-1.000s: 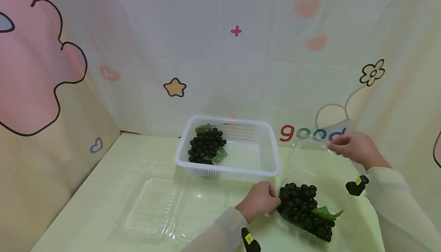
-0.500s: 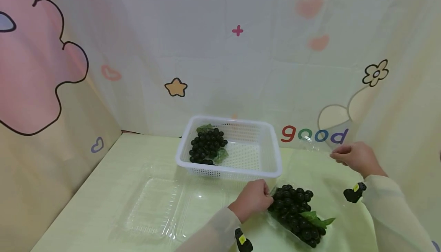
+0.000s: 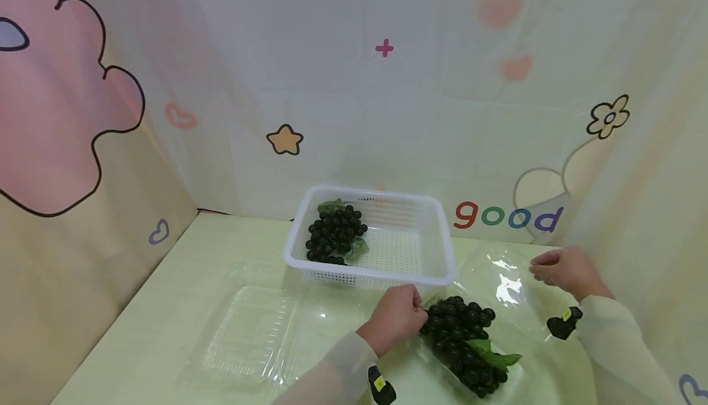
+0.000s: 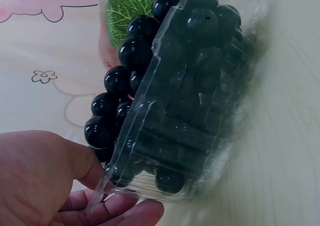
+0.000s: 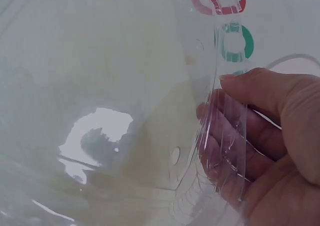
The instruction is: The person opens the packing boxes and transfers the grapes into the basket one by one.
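Note:
A bunch of dark grapes [image 3: 456,334] with a green leaf [image 3: 491,356] fills one half of a clear plastic clamshell box [image 4: 197,105] at the right of the table. My left hand [image 3: 391,320] pinches the rim of that half between thumb and fingers; in the left wrist view the thumb lies on top and the fingers below. The lid [image 3: 506,285] stands tilted away on the right side. Its outer edge is pinched by my right hand [image 3: 572,274], whose fingers show through the clear plastic in the right wrist view.
A white perforated basket [image 3: 367,276] stands at the back centre, with another grape bunch [image 3: 334,233] in its left half. Left of my left arm, a second clear clamshell [image 3: 246,325] lies spread out on the pale green table [image 3: 141,325]. A printed curtain [image 3: 332,85] closes off the back.
Both hands have shifted: the left a little leftward, drawing the grape-filled half with it, and the right downward. The lid has tipped lower towards the table.

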The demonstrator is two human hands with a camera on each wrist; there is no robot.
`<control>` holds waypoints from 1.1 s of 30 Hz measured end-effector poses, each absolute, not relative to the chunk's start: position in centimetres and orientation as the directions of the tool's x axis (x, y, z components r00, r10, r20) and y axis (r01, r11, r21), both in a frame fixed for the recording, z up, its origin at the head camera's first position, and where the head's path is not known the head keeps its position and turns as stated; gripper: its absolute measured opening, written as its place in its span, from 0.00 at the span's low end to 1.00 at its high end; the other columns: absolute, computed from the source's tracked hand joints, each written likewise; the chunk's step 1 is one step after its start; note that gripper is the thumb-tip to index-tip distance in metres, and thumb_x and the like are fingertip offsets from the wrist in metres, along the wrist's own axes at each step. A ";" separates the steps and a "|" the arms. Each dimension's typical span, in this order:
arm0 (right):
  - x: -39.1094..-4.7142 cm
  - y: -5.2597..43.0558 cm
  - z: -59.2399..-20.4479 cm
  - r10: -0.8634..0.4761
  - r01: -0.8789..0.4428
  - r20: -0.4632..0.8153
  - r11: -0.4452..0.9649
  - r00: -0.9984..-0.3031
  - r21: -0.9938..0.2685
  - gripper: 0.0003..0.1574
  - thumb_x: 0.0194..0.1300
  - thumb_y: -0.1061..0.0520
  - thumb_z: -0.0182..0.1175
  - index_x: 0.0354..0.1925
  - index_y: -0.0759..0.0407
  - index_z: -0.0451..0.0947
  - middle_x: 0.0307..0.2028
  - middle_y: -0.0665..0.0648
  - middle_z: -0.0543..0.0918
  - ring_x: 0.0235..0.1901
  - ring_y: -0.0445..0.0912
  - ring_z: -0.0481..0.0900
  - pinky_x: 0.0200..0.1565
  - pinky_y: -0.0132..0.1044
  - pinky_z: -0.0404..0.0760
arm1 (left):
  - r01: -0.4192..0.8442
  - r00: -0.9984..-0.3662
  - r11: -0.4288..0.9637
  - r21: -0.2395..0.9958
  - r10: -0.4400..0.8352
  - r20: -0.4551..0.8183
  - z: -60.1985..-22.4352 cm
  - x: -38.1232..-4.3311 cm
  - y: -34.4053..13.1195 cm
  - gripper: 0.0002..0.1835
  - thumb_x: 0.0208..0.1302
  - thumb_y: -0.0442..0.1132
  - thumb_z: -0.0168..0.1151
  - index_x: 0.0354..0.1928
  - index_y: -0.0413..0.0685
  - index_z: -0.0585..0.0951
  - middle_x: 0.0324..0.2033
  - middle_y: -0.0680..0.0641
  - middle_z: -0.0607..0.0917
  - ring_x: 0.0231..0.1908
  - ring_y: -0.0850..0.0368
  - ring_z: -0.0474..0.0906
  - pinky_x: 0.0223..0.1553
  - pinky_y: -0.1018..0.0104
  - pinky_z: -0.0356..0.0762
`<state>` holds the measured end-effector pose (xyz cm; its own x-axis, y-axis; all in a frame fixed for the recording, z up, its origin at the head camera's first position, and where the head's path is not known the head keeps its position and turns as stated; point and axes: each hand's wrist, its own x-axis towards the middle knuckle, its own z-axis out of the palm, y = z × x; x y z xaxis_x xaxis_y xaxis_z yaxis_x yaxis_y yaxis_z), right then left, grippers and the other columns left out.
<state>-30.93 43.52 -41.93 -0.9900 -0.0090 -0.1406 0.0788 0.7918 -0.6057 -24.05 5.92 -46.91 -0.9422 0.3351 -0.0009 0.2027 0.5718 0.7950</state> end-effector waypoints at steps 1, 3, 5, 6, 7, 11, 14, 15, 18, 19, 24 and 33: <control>-31.0 43.6 -42.2 0.001 0.095 -0.153 0.789 -0.988 -0.607 0.25 0.68 0.53 0.67 0.54 0.73 0.82 0.39 0.62 0.91 0.36 0.47 0.87 0.41 0.42 0.88 | 0.198 -0.943 0.570 0.797 0.332 -0.003 -46.9 -24.0 5.8 0.23 0.59 0.27 0.56 0.22 0.57 0.54 0.18 0.57 0.52 0.19 0.61 0.47 0.24 0.67 0.49; -31.0 43.7 -42.9 0.015 0.120 -0.175 0.788 -0.984 -0.605 0.25 0.68 0.53 0.67 0.54 0.73 0.82 0.38 0.59 0.91 0.35 0.46 0.86 0.40 0.40 0.88 | 0.201 -0.943 0.565 0.800 0.332 0.003 -47.0 -24.0 5.7 0.24 0.59 0.27 0.55 0.22 0.57 0.52 0.18 0.57 0.50 0.19 0.61 0.46 0.25 0.66 0.48; -31.0 43.9 -43.6 0.027 0.141 -0.192 0.780 -0.981 -0.610 0.24 0.68 0.54 0.67 0.53 0.73 0.82 0.37 0.58 0.90 0.34 0.45 0.85 0.38 0.38 0.87 | 0.201 -0.945 0.561 0.803 0.327 0.009 -47.1 -23.9 5.6 0.23 0.59 0.27 0.55 0.23 0.57 0.54 0.17 0.57 0.51 0.19 0.61 0.47 0.25 0.66 0.49; -31.0 43.9 -44.0 0.026 0.147 -0.202 0.778 -0.979 -0.611 0.24 0.68 0.54 0.67 0.53 0.73 0.82 0.37 0.57 0.90 0.34 0.45 0.85 0.38 0.37 0.86 | 0.202 -0.947 0.560 0.804 0.322 0.013 -47.2 -23.9 5.5 0.20 0.60 0.28 0.56 0.22 0.56 0.57 0.17 0.57 0.54 0.19 0.61 0.49 0.25 0.67 0.52; -31.0 44.0 -44.3 0.028 0.155 -0.210 0.772 -0.977 -0.616 0.24 0.68 0.55 0.67 0.53 0.73 0.82 0.37 0.57 0.90 0.34 0.45 0.84 0.38 0.37 0.86 | 0.203 -0.949 0.558 0.804 0.316 0.021 -47.2 -23.8 5.4 0.17 0.61 0.28 0.56 0.23 0.55 0.61 0.17 0.57 0.57 0.19 0.62 0.52 0.25 0.68 0.54; -31.0 44.2 -45.4 0.040 0.189 -0.242 0.751 -0.969 -0.632 0.25 0.66 0.54 0.69 0.53 0.72 0.82 0.40 0.58 0.89 0.35 0.45 0.84 0.39 0.38 0.86 | 0.217 -0.953 0.559 0.801 0.300 0.048 -47.4 -23.5 5.2 0.04 0.65 0.30 0.58 0.34 0.47 0.76 0.22 0.54 0.72 0.21 0.62 0.63 0.29 0.69 0.65; -31.0 44.3 -46.0 0.052 0.207 -0.254 0.744 -0.966 -0.635 0.24 0.65 0.54 0.70 0.53 0.71 0.83 0.40 0.58 0.88 0.36 0.46 0.82 0.39 0.38 0.84 | 0.218 -0.953 0.564 0.797 0.301 0.048 -47.4 -23.4 5.2 0.02 0.67 0.31 0.59 0.37 0.45 0.77 0.24 0.53 0.75 0.22 0.61 0.65 0.29 0.68 0.67; -31.0 44.3 -46.2 0.057 0.213 -0.257 0.743 -0.965 -0.634 0.24 0.65 0.54 0.70 0.53 0.70 0.83 0.41 0.58 0.88 0.37 0.47 0.82 0.39 0.38 0.84 | 0.217 -0.952 0.566 0.795 0.302 0.045 -47.4 -23.4 5.2 0.02 0.68 0.32 0.59 0.37 0.45 0.77 0.24 0.53 0.75 0.22 0.61 0.65 0.29 0.68 0.67; -30.9 44.2 -46.8 0.052 0.199 -0.247 0.758 -0.968 -0.622 0.23 0.65 0.55 0.70 0.52 0.70 0.83 0.42 0.60 0.88 0.38 0.48 0.81 0.40 0.38 0.83 | 0.209 -0.953 0.575 0.791 0.299 0.035 -47.4 -23.4 5.2 0.02 0.69 0.33 0.60 0.37 0.46 0.77 0.25 0.53 0.75 0.22 0.61 0.66 0.30 0.68 0.68; -30.8 44.1 -46.9 0.048 0.192 -0.242 0.763 -0.969 -0.618 0.24 0.64 0.55 0.70 0.52 0.70 0.83 0.42 0.61 0.88 0.38 0.48 0.81 0.40 0.38 0.83 | 0.209 -0.954 0.576 0.790 0.298 0.034 -47.4 -23.5 5.2 0.02 0.69 0.33 0.60 0.38 0.45 0.77 0.26 0.53 0.76 0.22 0.61 0.66 0.30 0.67 0.68; -30.6 43.9 -47.3 0.031 0.167 -0.228 0.776 -0.973 -0.609 0.25 0.64 0.55 0.70 0.53 0.71 0.82 0.44 0.64 0.87 0.38 0.49 0.81 0.40 0.39 0.83 | 0.201 -0.955 0.585 0.786 0.297 0.022 -47.3 -23.4 5.0 0.01 0.68 0.33 0.60 0.40 0.44 0.78 0.28 0.52 0.78 0.24 0.60 0.68 0.30 0.67 0.70; -30.6 43.6 -47.5 0.038 0.180 -0.248 0.793 -0.968 -0.582 0.26 0.65 0.53 0.69 0.55 0.70 0.82 0.49 0.69 0.85 0.42 0.51 0.80 0.43 0.41 0.84 | 0.166 -0.950 0.559 0.812 0.313 -0.022 -47.4 -23.4 4.4 0.06 0.67 0.32 0.59 0.44 0.43 0.80 0.36 0.48 0.85 0.26 0.61 0.74 0.30 0.66 0.74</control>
